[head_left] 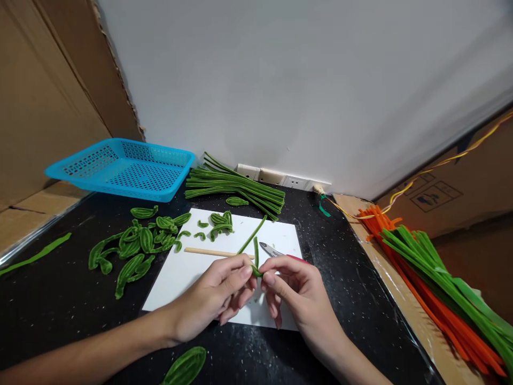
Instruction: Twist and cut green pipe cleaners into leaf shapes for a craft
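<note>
Both hands meet over a white sheet (176, 283), pinching one short bent green pipe cleaner (257, 272) between them. My left hand (224, 289) grips its left end with thumb and forefinger. The right end sits between the thumb and forefinger of my right hand (298, 286). Just beyond the fingers lie a straight green pipe cleaner piece (252, 235), a wooden stick (216, 252) and pliers or cutters (270, 250) with a red handle, partly hidden by my right hand. Small curved green pieces (200, 235) and a few leaf shapes (221, 222) rest on the sheet's far left.
Several green leaf shapes (136, 240) are heaped left of the sheet. A blue basket (120, 184) and a bundle of green pipe cleaners (236, 187) stand near the wall sockets (294, 183). Orange stems (436, 315) and bright green stems (441, 283) lie right, beside a yellow cord (395, 197).
</note>
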Demonstrator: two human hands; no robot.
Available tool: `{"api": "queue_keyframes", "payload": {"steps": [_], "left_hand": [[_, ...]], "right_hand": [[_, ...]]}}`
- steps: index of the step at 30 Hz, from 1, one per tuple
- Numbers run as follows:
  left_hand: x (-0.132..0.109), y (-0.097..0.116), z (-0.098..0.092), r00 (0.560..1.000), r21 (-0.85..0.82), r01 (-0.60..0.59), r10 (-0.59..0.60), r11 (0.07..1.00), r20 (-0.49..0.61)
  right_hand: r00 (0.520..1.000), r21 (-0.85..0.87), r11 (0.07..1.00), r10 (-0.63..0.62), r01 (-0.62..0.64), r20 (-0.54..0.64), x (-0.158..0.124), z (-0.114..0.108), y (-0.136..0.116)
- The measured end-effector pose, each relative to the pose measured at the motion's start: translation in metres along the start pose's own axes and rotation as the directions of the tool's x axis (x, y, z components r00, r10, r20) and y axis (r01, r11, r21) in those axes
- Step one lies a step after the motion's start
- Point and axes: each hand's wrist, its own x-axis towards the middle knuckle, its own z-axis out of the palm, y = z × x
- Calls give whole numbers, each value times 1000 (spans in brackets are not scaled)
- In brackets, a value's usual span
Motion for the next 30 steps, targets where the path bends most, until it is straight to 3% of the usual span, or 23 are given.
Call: {"api": "queue_keyframes", "payload": {"steps": [5,13,19,30], "left_hand": [[0,-1,0,999,20,26,-26,999,-24],[0,-2,-1,1000,-39,15,-16,999,-22],[3,-2,-6,999,-138,42,-38,990,30],[1,-6,-3,998,-101,-8,15,995,63]], "right_hand": [[998,4,1000,-6,6,-55,1,-1,3],[996,1,997,73,-73,49,0,0,2],[994,28,994,100,-102,50,-1,1,1],[991,107,989,96,-106,97,-2,7,5]]}}
